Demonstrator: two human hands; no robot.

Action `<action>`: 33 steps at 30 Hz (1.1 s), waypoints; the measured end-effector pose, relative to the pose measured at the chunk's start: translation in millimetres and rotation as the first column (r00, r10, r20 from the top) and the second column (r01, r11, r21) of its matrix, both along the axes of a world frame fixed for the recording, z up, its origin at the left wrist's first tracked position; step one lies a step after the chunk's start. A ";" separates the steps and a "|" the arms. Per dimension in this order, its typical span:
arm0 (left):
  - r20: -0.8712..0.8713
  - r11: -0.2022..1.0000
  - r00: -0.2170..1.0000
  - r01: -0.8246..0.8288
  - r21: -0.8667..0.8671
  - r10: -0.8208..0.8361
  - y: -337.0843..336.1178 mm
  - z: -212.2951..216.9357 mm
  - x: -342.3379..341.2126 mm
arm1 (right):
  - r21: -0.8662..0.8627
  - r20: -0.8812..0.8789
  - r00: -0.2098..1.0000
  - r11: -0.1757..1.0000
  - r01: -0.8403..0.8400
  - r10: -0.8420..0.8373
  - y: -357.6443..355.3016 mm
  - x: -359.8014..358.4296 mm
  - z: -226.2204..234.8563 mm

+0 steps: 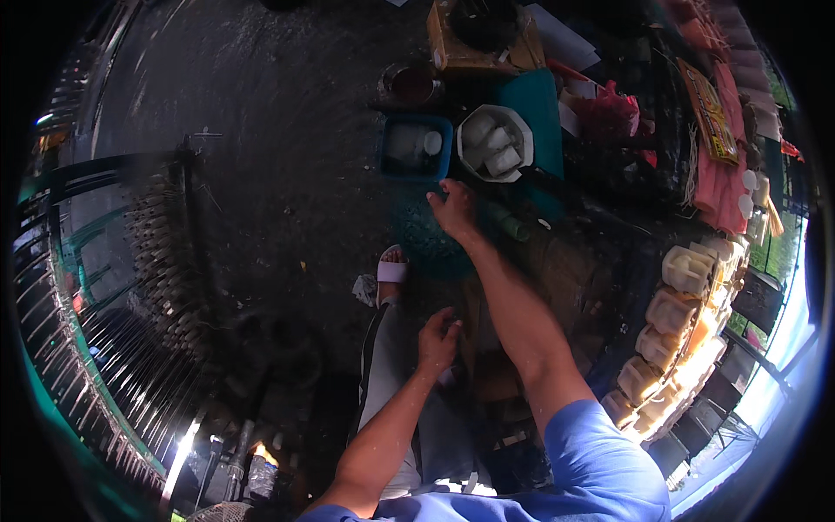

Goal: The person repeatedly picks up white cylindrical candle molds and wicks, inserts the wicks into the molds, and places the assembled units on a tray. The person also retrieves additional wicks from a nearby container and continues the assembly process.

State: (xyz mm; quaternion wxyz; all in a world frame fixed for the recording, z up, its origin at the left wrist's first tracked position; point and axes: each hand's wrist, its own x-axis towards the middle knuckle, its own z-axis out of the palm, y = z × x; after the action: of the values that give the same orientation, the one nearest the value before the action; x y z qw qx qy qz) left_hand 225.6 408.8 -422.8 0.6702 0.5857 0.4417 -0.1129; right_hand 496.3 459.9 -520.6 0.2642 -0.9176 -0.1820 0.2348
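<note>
My right hand reaches forward with its thumb and fingers apart and holds nothing. Just beyond it stand a blue square basin of cloudy liquid, with a small round white thing inside, and a white eight-sided bowl heaped with pale chunks. Beneath that hand is a dim teal surface. My left hand hovers lower, over my leg, loosely curled with the thumb apart from the fingers, and nothing shows in it.
A dark pot and a cardboard box stand farther off. Several translucent plastic containers line the right, below hanging pink bags. A green-framed rack with rows of thin rods rises at left. My sandaled foot is on the dark floor.
</note>
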 end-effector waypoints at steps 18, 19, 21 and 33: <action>0.267 0.964 0.963 -0.045 0.264 -0.028 164.4 -62.8 129.4 | -0.624 0.169 0.824 0.706 -0.335 0.541 91.0 108.0 -153.9; 0.261 0.961 0.965 -0.051 0.271 -0.023 183.9 -82.9 156.8 | -0.591 0.191 0.858 0.754 -0.287 0.477 89.7 108.2 -135.5; 0.136 0.988 0.982 -0.140 0.062 0.131 210.4 -122.1 215.2 | -0.549 0.165 0.925 0.811 -0.201 0.341 87.8 103.1 -99.1; 0.059 0.706 0.889 -0.318 -0.633 0.454 240.5 -193.7 237.2 | 0.113 -0.776 0.562 0.813 0.571 -0.286 52.4 102.0 -76.4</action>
State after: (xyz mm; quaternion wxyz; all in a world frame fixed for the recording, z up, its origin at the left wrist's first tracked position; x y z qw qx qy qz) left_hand 462.8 649.4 -616.4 0.8732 0.2414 0.4212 -0.0424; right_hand 598.3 512.3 -597.1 0.5232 -0.6985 0.1326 0.4698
